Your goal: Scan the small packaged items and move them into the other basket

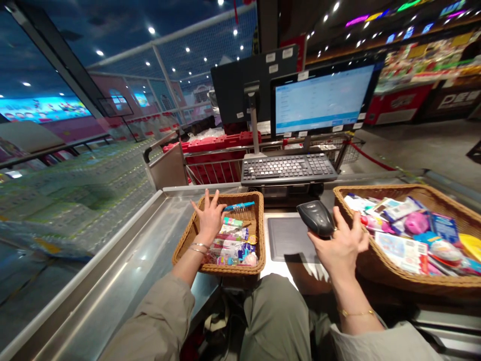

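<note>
My left hand [209,219] is above the left wicker basket [260,225], its fingers stretched apart. The thumb side of that hand is at the end of a slim blue item with a comb-like row of teeth [239,206]; I cannot tell whether they touch. Below the hand, small packaged goods [235,243] in several colours lie in this basket. My right hand [340,243] holds a black handheld barcode scanner [314,217] between thumb and fingers, over the right side of a grey pad [283,240]. Part of the scanner is hidden by the hand.
A larger wicker basket [394,188] full of packaged toys and goods stands at the right. Behind the pad are a black keyboard [289,167] and a lit monitor [323,98]. A metal counter [139,255] runs along the left, with a shopping cart [210,168] beyond.
</note>
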Action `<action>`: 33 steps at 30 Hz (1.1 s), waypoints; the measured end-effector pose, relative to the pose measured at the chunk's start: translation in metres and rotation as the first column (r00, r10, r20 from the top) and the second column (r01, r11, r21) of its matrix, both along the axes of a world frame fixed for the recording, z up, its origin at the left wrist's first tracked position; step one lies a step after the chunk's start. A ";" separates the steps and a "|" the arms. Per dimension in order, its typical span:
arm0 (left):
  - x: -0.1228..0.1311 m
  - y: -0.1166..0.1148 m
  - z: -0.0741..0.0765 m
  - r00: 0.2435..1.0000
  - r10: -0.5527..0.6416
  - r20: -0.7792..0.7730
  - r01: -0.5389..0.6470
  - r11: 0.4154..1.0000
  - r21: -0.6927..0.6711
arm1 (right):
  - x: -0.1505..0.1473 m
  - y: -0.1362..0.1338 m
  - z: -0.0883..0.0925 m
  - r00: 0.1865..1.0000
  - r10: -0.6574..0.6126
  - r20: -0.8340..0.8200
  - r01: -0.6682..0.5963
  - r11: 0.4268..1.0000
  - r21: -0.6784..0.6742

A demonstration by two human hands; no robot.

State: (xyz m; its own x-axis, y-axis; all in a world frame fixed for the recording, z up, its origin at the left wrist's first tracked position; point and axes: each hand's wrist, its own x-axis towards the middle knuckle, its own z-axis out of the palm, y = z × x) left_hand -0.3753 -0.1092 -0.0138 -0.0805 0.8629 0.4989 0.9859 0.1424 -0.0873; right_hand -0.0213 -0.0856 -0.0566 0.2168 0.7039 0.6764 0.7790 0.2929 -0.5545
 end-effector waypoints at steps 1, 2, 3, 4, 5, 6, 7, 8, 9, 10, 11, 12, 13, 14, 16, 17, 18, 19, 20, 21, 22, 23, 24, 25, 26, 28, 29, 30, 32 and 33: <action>0.003 0.001 0.002 1.000 0.017 0.017 -0.017 0.999 0.038 | 0.000 -0.001 0.001 1.000 0.001 0.010 -0.001 1.000 -0.009; 0.007 0.001 0.005 0.999 0.030 0.038 -0.033 0.997 0.074 | 0.000 -0.002 0.002 1.000 0.002 0.021 -0.002 1.000 -0.018; 0.011 0.002 0.007 0.997 0.039 0.060 -0.046 0.993 0.108 | 0.000 -0.002 0.003 1.000 0.004 0.030 -0.003 1.000 -0.022; 0.015 0.003 0.009 0.996 0.045 0.081 -0.056 0.989 0.139 | 0.000 -0.003 0.004 0.999 0.007 0.040 -0.006 1.000 -0.024; 0.019 0.004 0.010 0.994 0.046 0.099 -0.062 0.984 0.166 | 0.000 -0.003 0.005 0.999 0.010 0.051 -0.009 1.000 -0.026; 0.024 0.005 0.012 0.992 0.043 0.115 -0.064 0.980 0.187 | 0.000 -0.004 0.005 0.998 0.015 0.063 -0.013 1.000 -0.028; 0.030 0.006 0.013 0.991 0.038 0.129 -0.064 0.977 0.202 | 0.000 -0.004 0.006 0.997 0.019 0.076 -0.017 0.999 -0.032; 0.036 0.008 0.015 0.989 0.031 0.142 -0.061 0.976 0.211 | -0.001 -0.005 0.006 0.996 0.022 0.090 -0.019 0.999 -0.035; 0.042 0.009 0.016 0.988 0.021 0.153 -0.054 0.975 0.215 | -0.001 -0.005 0.007 0.994 0.023 0.103 -0.019 0.999 -0.038; 0.049 0.010 0.018 0.986 0.009 0.166 -0.045 0.976 0.213 | -0.001 -0.006 0.007 0.993 0.024 0.115 -0.020 0.999 -0.040; 0.056 0.012 0.019 0.984 -0.004 0.178 -0.034 0.978 0.208 | -0.002 -0.006 0.008 0.992 0.024 0.123 -0.020 0.999 -0.037; 0.064 0.013 0.021 0.982 -0.019 0.189 -0.020 0.980 0.200 | -0.002 -0.007 0.009 0.991 0.024 0.129 -0.020 0.999 -0.034; 0.071 0.015 0.022 0.979 -0.033 0.200 -0.007 0.981 0.193 | -0.003 -0.008 0.010 0.991 0.024 0.133 -0.020 0.999 -0.029; 0.079 0.016 0.023 0.977 -0.047 0.209 0.007 0.982 0.187 | -0.003 -0.009 0.011 0.991 0.026 0.135 -0.023 0.999 -0.025; 0.092 0.020 0.025 0.973 -0.074 0.221 0.032 0.981 0.191 | -0.003 -0.011 0.013 0.990 0.032 0.137 -0.030 0.999 -0.012; 0.098 0.022 0.025 0.971 -0.089 0.223 0.044 0.979 0.197 | -0.002 -0.011 0.014 0.990 0.037 0.138 -0.036 0.999 -0.004; 0.104 0.024 0.025 0.969 -0.102 0.223 0.056 0.978 0.203 | -0.001 -0.012 0.015 0.989 0.042 0.139 -0.043 0.999 0.003; 0.109 0.026 0.025 0.968 -0.114 0.223 0.067 0.976 0.207 | -0.001 -0.012 0.015 0.989 0.046 0.138 -0.048 0.999 0.011; 0.113 0.028 0.025 0.968 -0.122 0.221 0.075 0.975 0.209 | 0.000 -0.012 0.016 0.989 0.052 0.138 -0.054 0.998 0.014; 0.117 0.030 0.024 0.967 -0.126 0.220 0.079 0.975 0.208 | 0.001 -0.012 0.016 0.989 0.057 0.140 -0.060 0.998 0.014; 0.121 0.031 0.024 0.968 -0.128 0.216 0.082 0.975 0.207 | 0.002 -0.012 0.016 0.988 0.062 0.141 -0.064 0.998 0.012; 0.125 0.033 0.023 0.969 -0.130 0.211 0.086 0.975 0.207 | 0.002 -0.013 0.017 0.988 0.064 0.142 -0.067 0.998 0.010; 0.128 0.034 0.023 0.970 -0.133 0.203 0.090 0.974 0.208 | 0.003 -0.013 0.017 0.988 0.066 0.141 -0.068 0.998 0.008; 0.131 0.035 0.022 0.971 -0.138 0.196 0.096 0.973 0.209 | 0.003 -0.013 0.017 0.988 0.068 0.140 -0.070 0.997 0.008; 0.134 0.036 0.021 0.971 -0.144 0.190 0.103 0.972 0.211 | 0.003 -0.013 0.017 0.988 0.070 0.137 -0.072 0.997 0.009; 0.139 0.037 0.020 0.970 -0.157 0.187 0.116 0.970 0.212 | 0.003 -0.013 0.017 0.988 0.073 0.133 -0.075 0.997 0.010; 0.142 0.038 0.020 0.968 -0.161 0.191 0.120 0.970 0.212 | 0.003 -0.013 0.017 0.989 0.074 0.132 -0.076 0.997 0.009; 0.144 0.039 0.020 0.967 -0.166 0.196 0.123 0.969 0.213 | 0.003 -0.013 0.017 0.989 0.076 0.131 -0.077 0.997 0.008; 0.147 0.039 0.019 0.964 -0.174 0.201 0.129 0.967 0.219 | 0.003 -0.013 0.017 0.989 0.080 0.126 -0.082 0.997 0.005; 0.149 0.040 0.019 0.964 -0.175 0.201 0.130 0.967 0.220 | 0.003 -0.014 0.017 0.989 0.082 0.121 -0.083 0.997 0.006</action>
